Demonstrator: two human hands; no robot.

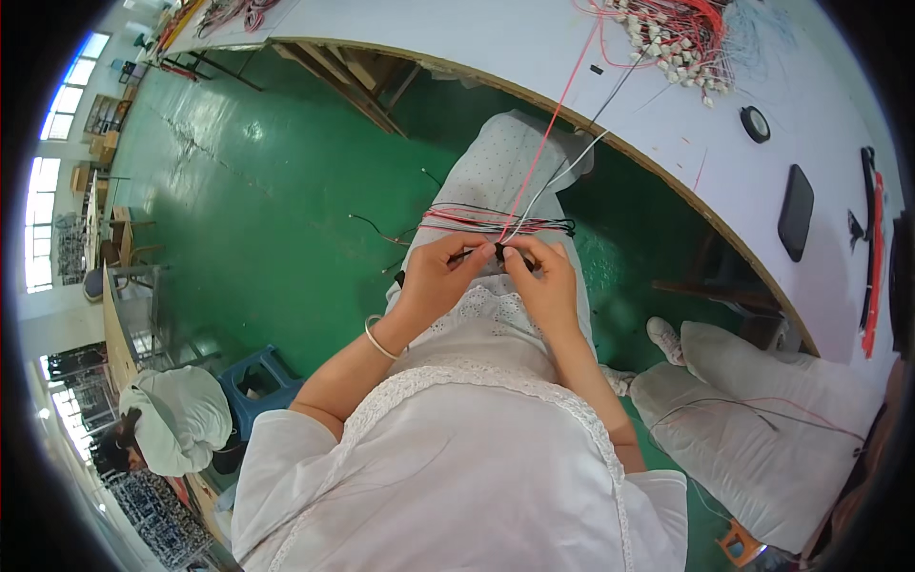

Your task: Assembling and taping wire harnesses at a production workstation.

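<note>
**Small black piece sits between two pinched grips, wires running forward to the desk**

The small black piece (499, 252) is over the person's lap, right at the meeting point of both hands. The left hand (441, 278) reaches it from the left, the right hand (545, 286) from the right, and neither is clearly nearer. Each grip is closed, thumb against finger, on the piece; the fingertips cover so much of it that its exact shape and its own long axis cannot be told.

The relation that matters is the line of the wires against the hands. A red wire (545, 143) and a white wire (570, 170) lead away from the fingertips, forward and to the right, toward the desk (534, 38), the white one slanting further right. Just beyond the fingertips, a wire bundle (496, 221) lies across the thighs, its long axis running left to right, so the two wires pass across it. Loose wire ends stick out on the left hand's side.
</note>
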